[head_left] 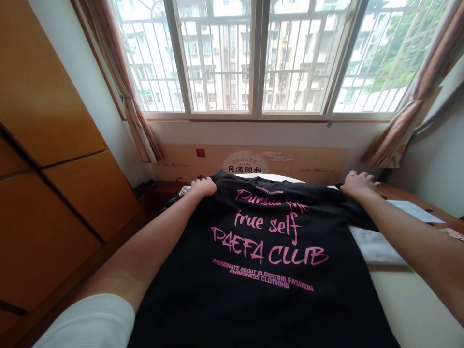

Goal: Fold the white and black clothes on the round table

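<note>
So, closest to the person: a ribbed-looking white fabric sleeve (94, 319) on the left arm, and a black short-sleeved T-shirt with glossy pink brush-style lettering (268, 241) spread out right in front, collar end away from them. Left hand (205, 187) is curled up tight, fingers bunched over the shirt's shoulder. Right hand (358, 183) is looser, fingers partly fanned, touching the other sleeve area; honestly can't tell if it's pinching the cloth.

By the right forearm there's a smooth cream-coloured flat surface (416, 299) with a soft, pale folded cloth (375, 246) on it. Beyond, a flat white paper sheet (413, 211) sits on a brown wooden tabletop (409, 195). Off left, a tall orange-brown panelled wooden cabinet (87, 188). Further back, a flat beige printed board (319, 154) leans below the wide pale-framed glass window (257, 63), with gathered pinkish patterned fabric curtains (136, 111) either side.
</note>
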`<move>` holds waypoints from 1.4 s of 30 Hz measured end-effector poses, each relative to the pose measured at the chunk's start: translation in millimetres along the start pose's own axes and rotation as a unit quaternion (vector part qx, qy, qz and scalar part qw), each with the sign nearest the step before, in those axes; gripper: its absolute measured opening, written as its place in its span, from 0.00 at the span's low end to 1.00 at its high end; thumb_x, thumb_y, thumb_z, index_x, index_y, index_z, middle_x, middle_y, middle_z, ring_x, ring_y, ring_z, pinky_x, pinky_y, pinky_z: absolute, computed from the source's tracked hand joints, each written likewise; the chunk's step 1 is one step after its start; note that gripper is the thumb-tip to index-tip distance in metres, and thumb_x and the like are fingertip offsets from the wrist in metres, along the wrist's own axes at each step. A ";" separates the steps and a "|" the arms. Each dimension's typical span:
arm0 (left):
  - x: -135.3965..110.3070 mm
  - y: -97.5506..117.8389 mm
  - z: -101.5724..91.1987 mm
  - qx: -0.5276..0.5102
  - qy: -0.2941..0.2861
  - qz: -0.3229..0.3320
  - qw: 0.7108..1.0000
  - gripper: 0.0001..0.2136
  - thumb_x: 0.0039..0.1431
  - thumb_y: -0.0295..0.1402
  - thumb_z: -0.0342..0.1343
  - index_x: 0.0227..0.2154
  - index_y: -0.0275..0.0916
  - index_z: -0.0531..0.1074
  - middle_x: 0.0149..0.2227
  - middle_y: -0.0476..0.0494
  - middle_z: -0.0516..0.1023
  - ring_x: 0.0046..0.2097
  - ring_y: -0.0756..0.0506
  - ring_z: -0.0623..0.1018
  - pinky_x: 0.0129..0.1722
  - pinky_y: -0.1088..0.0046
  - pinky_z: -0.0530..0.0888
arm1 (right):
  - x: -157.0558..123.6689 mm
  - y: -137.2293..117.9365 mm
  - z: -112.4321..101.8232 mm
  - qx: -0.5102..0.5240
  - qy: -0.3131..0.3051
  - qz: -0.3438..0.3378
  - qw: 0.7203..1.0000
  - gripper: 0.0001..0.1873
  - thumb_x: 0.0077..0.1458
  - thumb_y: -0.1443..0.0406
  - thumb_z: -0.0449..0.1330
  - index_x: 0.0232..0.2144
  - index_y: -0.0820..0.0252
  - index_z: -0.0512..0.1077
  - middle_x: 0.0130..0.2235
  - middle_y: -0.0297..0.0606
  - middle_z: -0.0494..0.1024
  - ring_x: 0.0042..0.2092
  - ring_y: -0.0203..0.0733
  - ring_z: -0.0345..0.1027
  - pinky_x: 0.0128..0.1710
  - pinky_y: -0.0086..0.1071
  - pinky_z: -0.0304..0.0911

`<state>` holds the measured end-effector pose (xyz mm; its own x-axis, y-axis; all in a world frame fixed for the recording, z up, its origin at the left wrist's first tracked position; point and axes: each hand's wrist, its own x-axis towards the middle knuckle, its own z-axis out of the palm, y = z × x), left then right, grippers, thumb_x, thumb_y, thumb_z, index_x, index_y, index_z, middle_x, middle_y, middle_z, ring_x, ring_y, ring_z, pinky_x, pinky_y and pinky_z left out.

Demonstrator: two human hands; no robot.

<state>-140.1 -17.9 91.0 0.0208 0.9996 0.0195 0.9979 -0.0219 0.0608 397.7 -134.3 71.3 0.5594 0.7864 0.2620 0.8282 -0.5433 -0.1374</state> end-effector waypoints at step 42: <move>68.1 180.9 113.9 -0.110 -0.010 0.284 0.952 0.28 0.70 0.40 0.42 0.69 0.39 0.65 0.73 0.41 0.64 0.74 0.41 0.61 0.74 0.56 0.54 | 0.6 -193.0 99.4 -0.005 -0.211 -0.180 0.961 0.42 0.69 0.40 0.41 0.73 0.57 0.61 0.75 0.53 0.56 0.74 0.66 0.51 0.71 0.68 0.40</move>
<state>48.8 48.2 -10.3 0.5571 0.8252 0.0936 0.7882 -0.5609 0.2532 241.6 0.2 3.0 0.2020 0.9719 -0.1208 0.9715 -0.2145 -0.1009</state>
